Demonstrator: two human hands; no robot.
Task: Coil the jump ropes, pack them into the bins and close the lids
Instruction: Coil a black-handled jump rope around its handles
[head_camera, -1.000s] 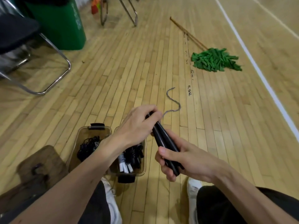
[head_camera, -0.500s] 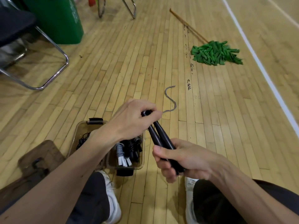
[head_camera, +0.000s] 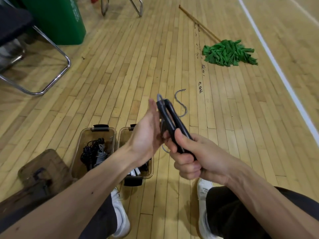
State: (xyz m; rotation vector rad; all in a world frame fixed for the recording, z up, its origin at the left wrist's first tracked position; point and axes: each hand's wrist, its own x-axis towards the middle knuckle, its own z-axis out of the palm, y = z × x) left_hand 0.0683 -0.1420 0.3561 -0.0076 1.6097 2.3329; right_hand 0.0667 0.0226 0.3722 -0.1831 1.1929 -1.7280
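Half a second ago the left hand was curled over the top of the handles. Now it has opened, its fingers straight and the palm turned toward the handles, just beside them. The right hand keeps its fingers wrapped round the lower ends of the two black handles, held side by side above the floor. One grey rope loops over the handle tops, and its loose tail lies on the boards beyond.

Two clear bins stand open side by side. The left bin holds coiled black and grey ropes. The right bin is largely hidden by the left forearm, with white handle ends showing. One brown lid lies left of them.
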